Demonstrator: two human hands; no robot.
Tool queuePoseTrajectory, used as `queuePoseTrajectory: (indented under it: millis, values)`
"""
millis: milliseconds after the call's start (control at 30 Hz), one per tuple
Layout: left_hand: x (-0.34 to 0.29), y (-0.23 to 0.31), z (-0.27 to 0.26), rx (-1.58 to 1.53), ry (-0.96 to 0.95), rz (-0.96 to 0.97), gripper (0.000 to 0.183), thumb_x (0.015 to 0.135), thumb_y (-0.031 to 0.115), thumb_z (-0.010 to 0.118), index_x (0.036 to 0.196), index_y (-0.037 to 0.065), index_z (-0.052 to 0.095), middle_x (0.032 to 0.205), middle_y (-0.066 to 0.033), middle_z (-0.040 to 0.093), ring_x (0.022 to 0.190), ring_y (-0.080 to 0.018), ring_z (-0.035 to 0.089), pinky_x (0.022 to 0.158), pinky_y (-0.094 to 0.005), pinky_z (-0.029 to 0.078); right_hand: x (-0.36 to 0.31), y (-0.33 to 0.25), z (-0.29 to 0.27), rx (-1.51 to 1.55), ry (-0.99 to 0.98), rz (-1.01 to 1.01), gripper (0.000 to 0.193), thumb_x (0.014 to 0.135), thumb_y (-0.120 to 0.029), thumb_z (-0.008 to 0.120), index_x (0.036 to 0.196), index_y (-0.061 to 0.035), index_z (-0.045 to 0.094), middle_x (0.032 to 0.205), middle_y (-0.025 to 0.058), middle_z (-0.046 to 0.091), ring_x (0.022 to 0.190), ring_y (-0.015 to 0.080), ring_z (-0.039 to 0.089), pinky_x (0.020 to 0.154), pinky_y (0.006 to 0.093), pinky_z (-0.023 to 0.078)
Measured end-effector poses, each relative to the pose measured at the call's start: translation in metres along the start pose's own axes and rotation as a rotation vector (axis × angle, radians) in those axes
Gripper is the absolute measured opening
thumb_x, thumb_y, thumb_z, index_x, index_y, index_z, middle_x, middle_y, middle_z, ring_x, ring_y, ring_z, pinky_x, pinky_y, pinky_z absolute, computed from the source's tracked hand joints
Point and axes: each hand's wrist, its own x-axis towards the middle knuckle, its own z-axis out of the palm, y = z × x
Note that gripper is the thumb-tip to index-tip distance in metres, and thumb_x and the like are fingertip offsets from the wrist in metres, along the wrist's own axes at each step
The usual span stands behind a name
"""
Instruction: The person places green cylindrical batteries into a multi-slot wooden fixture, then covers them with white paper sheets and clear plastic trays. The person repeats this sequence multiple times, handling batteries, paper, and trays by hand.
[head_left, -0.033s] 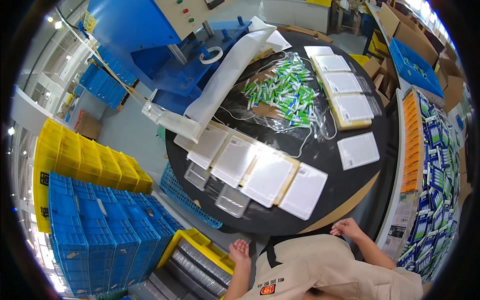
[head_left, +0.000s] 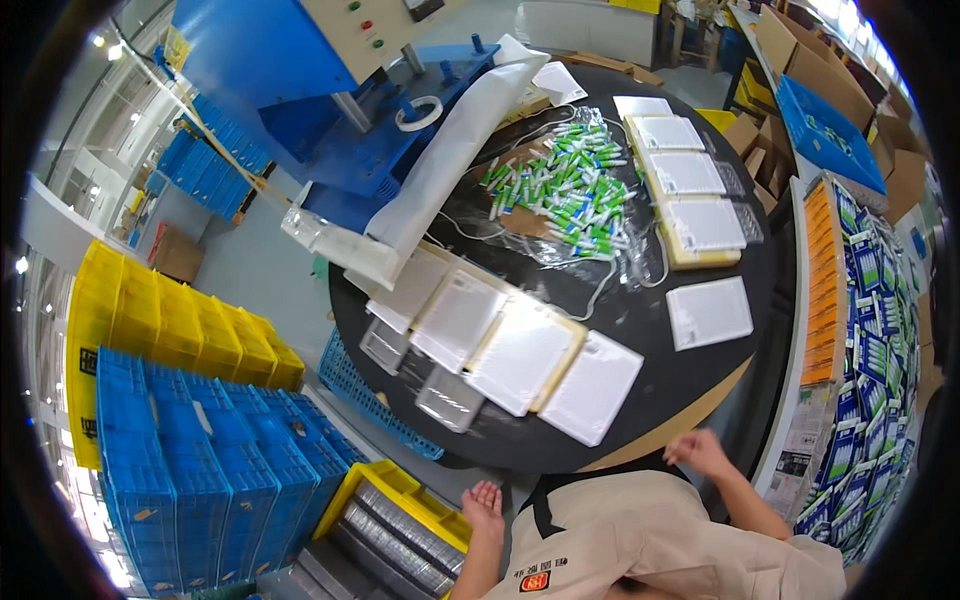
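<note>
My left hand (head_left: 484, 502) is held palm up below the front edge of the round black table (head_left: 640, 345), fingers loosely apart, holding nothing. My right hand (head_left: 700, 454) is by the table's front right edge, its fingers curled in and slightly blurred; I see nothing in it. Nearest to the hands on the table is a white rectangular card (head_left: 592, 388), at the end of a row of similar cards on yellowish blocks. A single white card (head_left: 709, 313) lies at the right. Behind them is a heap of small green-and-white tubes (head_left: 575, 190).
A blue press machine (head_left: 330, 150) stands at the back left. Blue crates (head_left: 200, 470) and yellow crates (head_left: 170, 310) are stacked at the left. A yellow bin (head_left: 400, 490) is near my left hand. Clear plastic trays (head_left: 449, 398) lie along the table's left front. Packaged goods (head_left: 870, 400) fill the right.
The table top has turned slightly clockwise: the front row of cards has shifted left, and the cards on the right have come a little nearer. My right hand has shifted slightly; my left is nearly still.
</note>
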Motion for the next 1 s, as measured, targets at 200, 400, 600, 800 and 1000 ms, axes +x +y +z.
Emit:
queuePoseTrajectory:
  millis: [200,400,600,800,1000]
  values:
    - [-0.006,-0.011,0.034,-0.099,-0.178,-0.07,0.071,0.106,0.055,0.032,0.139,-0.007,0.046,0.143,-0.0219,0.052,0.136,-0.0342,0.049,0.117,-0.0505,0.04,0.046,-0.103,-0.12,-0.783,0.912,-0.615,0.027,0.087,0.001,0.059,0.112,-0.002,0.068,0.109,0.0151,0.068,0.105,0.0338,0.065,0.089,0.0415,0.052]
    - [-0.019,-0.018,0.066,-0.113,-0.377,-0.049,0.065,0.107,0.054,0.039,0.146,0.003,0.044,0.146,-0.014,0.052,0.137,-0.0303,0.049,0.116,-0.0503,0.039,0.096,-0.125,-0.083,-1.443,0.339,-0.899,0.055,0.086,-0.008,0.059,0.141,-0.0064,0.055,0.155,0.0205,0.043,0.145,0.0326,0.042,0.12,0.0516,0.033]
    - [0.052,0.044,0.071,-0.037,-0.352,0.223,0.055,0.111,0.044,0.037,0.147,0.003,0.045,0.146,-0.0119,0.054,0.13,-0.032,0.055,0.109,-0.0483,0.046,0.084,-0.155,0.005,-1.234,0.36,-1.333,0.044,0.09,-0.011,0.056,0.131,0.0047,0.06,0.138,0.0216,0.061,0.126,0.0308,0.062,0.108,0.0436,0.049]
    - [0.165,0.18,0.077,0.126,-0.254,0.323,0.053,0.11,0.044,0.041,0.141,0.004,0.054,0.137,-0.011,0.063,0.121,-0.0296,0.061,0.102,-0.0463,0.051,0.081,-0.168,0.009,-1.202,0.54,-1.195,0.047,0.089,-0.016,0.058,0.131,0.0051,0.06,0.137,0.019,0.062,0.127,0.0311,0.062,0.107,0.0425,0.049]
    - [0.212,0.249,0.095,0.226,-0.359,0.213,0.057,0.108,0.05,0.042,0.142,0.006,0.056,0.138,-0.0103,0.063,0.124,-0.0317,0.06,0.104,-0.0487,0.051,0.104,-0.159,0.057,-1.365,0.45,-1.231,0.05,0.089,-0.016,0.06,0.133,0.005,0.06,0.14,0.0215,0.06,0.13,0.0326,0.059,0.106,0.0466,0.047]
